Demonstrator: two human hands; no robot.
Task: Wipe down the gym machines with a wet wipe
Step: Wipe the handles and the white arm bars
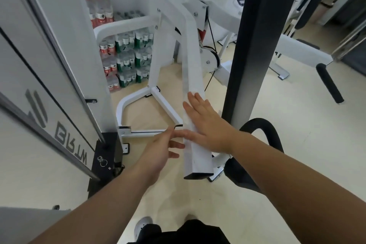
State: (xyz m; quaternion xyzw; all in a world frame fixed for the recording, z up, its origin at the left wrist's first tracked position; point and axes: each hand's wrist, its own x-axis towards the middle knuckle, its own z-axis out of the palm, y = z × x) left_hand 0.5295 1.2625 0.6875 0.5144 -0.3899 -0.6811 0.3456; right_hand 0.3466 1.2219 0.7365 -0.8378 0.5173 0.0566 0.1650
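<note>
Right hand (206, 125): flat on top of the white beam (193, 69), fingers straight, pointing far along it.
Left hand (162, 148): loose, fingers spread, tips touching the beam's left face just beside the right hand. It is gripping nothing that I can see.
Wipe: cannot make it out. It would be white on white if it lies under the palm.

Containers: shrink-wrapped bottle packs (130, 59) stacked far left by the wall. Some have red labels, some green; bottles clear and capped. More red-label packs sit higher up.

Edges, room: the beam's near end is cut square with a black cap, hanging free above the floor (297, 154). A tall black pad (263, 35) stands close on the right. A curved black handle (265, 127) sits below it, just behind the right wrist. A grey panel (39, 89) stands close on the left. Open floor to the right and near.

Beam: glossy white, square section, sloping up to bolted joints farther off.
</note>
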